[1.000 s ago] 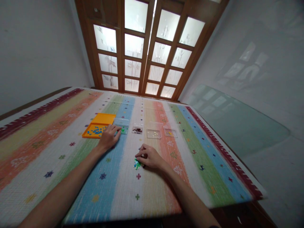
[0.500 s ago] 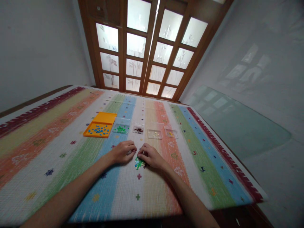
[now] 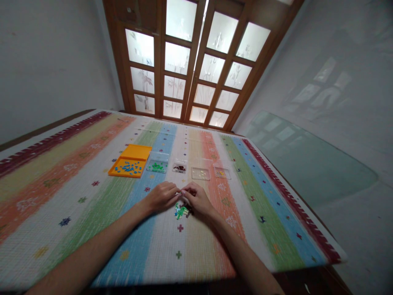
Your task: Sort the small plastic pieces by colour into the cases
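My left hand and my right hand meet fingertip to fingertip just above a small heap of green, blue and dark pieces on the striped tablecloth. Both hands have their fingers curled into a pinch; what they pinch is too small to name. Further back stands a row of containers: an orange tray with blue pieces, a clear box with green pieces, a clear box with dark pieces, and two more clear boxes with pale and yellow pieces.
A wooden door with frosted glass panes stands beyond the table's far edge. A sheet of glass leans against the wall on the right. The table's right edge has a dark red border.
My left hand came back from the green-piece box to the heap in front of me and now touches the fingertips of my right hand, which stayed at the heap.
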Demonstrator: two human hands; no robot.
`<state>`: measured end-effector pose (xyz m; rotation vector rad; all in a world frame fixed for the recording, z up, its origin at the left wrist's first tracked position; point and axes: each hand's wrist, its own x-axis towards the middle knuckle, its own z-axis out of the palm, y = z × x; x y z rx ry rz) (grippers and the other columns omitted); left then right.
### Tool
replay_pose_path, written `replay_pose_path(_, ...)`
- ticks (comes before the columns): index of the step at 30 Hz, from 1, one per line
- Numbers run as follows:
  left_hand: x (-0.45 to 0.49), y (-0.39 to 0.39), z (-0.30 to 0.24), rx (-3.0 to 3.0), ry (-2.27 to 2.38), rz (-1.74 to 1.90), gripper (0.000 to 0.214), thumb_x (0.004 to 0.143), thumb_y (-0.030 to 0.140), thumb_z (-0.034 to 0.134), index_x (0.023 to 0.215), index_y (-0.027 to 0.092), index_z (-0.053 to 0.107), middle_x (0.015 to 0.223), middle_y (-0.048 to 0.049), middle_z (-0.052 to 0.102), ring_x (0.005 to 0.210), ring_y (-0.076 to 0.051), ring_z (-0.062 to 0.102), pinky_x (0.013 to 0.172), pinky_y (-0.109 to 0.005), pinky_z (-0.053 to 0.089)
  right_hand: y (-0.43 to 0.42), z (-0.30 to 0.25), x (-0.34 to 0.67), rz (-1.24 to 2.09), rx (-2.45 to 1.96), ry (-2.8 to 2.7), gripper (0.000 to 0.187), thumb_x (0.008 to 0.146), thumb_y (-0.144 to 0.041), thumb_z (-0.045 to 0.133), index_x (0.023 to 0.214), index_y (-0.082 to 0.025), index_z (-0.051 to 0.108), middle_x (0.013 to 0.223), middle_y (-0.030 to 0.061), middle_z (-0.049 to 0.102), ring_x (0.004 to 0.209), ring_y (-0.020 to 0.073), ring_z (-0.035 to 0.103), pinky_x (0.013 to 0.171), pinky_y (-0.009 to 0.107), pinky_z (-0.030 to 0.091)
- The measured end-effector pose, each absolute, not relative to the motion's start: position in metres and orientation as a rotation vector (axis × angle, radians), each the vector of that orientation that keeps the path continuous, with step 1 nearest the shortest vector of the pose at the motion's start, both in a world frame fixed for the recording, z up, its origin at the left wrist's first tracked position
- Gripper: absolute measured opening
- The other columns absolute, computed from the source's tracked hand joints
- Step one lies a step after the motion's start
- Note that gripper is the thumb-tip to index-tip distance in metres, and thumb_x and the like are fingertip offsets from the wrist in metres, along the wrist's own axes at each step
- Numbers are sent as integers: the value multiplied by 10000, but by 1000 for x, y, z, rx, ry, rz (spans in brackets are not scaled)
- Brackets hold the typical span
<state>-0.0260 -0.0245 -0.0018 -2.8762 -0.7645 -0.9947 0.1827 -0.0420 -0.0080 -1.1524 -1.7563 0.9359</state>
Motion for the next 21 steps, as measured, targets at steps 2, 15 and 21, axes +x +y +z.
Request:
replay_pose_path(2, -28, -23, -1, -2843, -788, -981, 249, 1029, 241, 450, 904, 160, 650, 795, -62, 656, 730, -175, 595, 690, -300, 472, -42, -7, 183, 960, -1146, -1760, 151, 901, -314, 667, 930, -185, 740, 821, 15, 627, 721, 140, 557, 674, 264, 444)
replay_pose_path(15, -81, 20, 5, -2383, -1329, -1072, 264, 1011, 296, 456, 924, 180, 677, 874, -93, 690, 878, -261, 610, 832, -408, 505, -49, 6, 184, 981, -1197, -1961, 110, 799, -132, 747, 894, -174, 782, 860, 4, 578, 690, 100, 534, 663, 231, 446)
replay_pose_path(21, -90, 27, -2, -2316, -1417, -1061, 248, 986, 264, 463, 967, 175, 694, 888, -118, 684, 888, -300, 583, 825, -451, 505, -51, 10, 183, 981, -1226, -2041, 155, 793, -74, 729, 887, -181, 790, 871, 0, 576, 676, 86, 525, 668, 223, 436)
